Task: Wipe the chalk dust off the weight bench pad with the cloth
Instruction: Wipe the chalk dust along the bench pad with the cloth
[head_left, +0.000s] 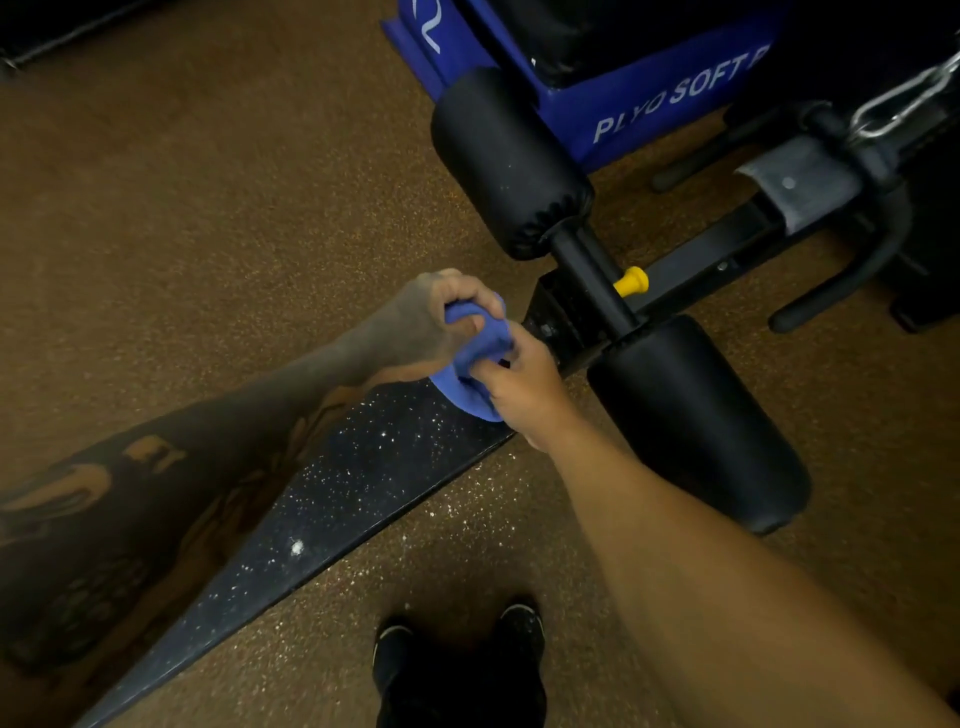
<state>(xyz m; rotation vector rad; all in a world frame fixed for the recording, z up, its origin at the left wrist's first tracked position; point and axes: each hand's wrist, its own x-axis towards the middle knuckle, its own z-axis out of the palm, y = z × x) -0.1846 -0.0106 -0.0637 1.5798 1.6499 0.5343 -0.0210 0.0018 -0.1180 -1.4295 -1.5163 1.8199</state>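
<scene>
The black weight bench pad (332, 499) runs from the lower left toward the centre, speckled with white chalk dust. A blue cloth (475, 358) is bunched at the pad's far end. My left hand (431, 322) grips the cloth's upper part with curled fingers. My right hand (519, 389) pinches its lower right part from the other side. Both hands hold the cloth over the pad's end, near the bench frame.
Two black foam rollers (509, 166) (696, 421) flank the frame beyond the pad, with a yellow pin knob (631, 281) between them. A blue plyo box (649, 88) stands behind. Chalk specks lie on the brown floor (208, 208). My black shoes (457, 654) stand below the pad.
</scene>
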